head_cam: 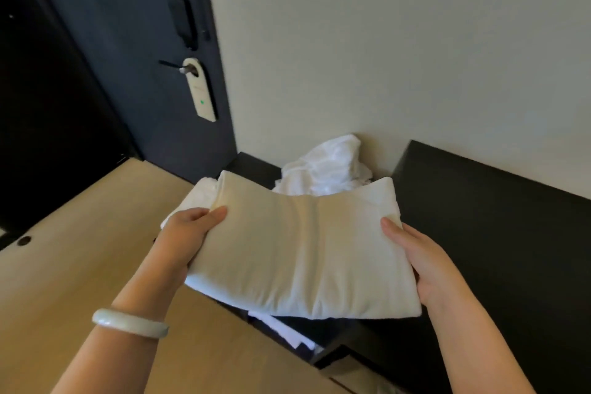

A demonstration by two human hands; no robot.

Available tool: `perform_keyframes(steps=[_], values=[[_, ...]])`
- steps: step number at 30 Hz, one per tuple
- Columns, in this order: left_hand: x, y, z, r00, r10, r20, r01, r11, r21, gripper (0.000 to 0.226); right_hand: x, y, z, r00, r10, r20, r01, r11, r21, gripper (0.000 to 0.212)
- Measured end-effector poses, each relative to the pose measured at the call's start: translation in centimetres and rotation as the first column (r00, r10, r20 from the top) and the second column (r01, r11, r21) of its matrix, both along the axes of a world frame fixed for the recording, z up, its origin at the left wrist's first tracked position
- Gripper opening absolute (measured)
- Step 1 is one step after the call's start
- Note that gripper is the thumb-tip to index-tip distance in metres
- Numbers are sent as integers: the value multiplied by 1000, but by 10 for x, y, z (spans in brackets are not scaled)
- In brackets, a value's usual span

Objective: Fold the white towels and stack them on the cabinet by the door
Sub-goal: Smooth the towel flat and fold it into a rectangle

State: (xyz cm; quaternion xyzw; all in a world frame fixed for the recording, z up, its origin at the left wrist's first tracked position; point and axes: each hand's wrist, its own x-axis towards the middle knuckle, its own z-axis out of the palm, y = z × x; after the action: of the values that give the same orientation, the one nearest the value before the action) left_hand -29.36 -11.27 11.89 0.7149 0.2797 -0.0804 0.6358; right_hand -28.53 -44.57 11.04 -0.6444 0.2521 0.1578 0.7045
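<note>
A folded white towel (303,249) hangs in the air in front of me, held flat by both hands. My left hand (188,233) grips its left edge, thumb on top and fingers hidden beneath. My right hand (419,259) grips its right edge the same way. Behind the towel a crumpled heap of white towels (329,166) lies against the wall. The light wooden cabinet top (80,249) spreads out below and to the left, beside the dark door (128,57). More white cloth (278,326) shows under the held towel.
The door carries a cream hanger tag (203,93) on its handle. A black surface (495,233) runs along the wall at the right. A beige wall (383,41) stands behind. A pale bangle (128,323) circles my left wrist.
</note>
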Motion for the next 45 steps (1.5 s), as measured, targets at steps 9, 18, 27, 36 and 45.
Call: perform_keyframes(steps=[9, 18, 27, 36, 45], values=[[54, 117, -31, 998, 63, -21, -63, 998, 16, 26, 69, 119, -38, 999, 39, -2, -39, 999, -24, 30], [139, 199, -103, 995, 23, -101, -6, 986, 165, 15, 131, 191, -148, 988, 59, -146, -48, 996, 75, 38], [218, 255, -189, 948, -208, -241, 240, 964, 111, 6, 132, 247, -211, 929, -132, -345, 188, 973, 134, 28], [308, 290, -288, 876, -413, -249, 417, 908, -36, 25, 154, 296, -278, 904, -379, -198, 352, 922, -161, 29], [313, 304, -335, 826, -516, -228, 528, 849, -13, 33, 162, 293, -319, 812, -543, -216, 446, 815, -371, 32]])
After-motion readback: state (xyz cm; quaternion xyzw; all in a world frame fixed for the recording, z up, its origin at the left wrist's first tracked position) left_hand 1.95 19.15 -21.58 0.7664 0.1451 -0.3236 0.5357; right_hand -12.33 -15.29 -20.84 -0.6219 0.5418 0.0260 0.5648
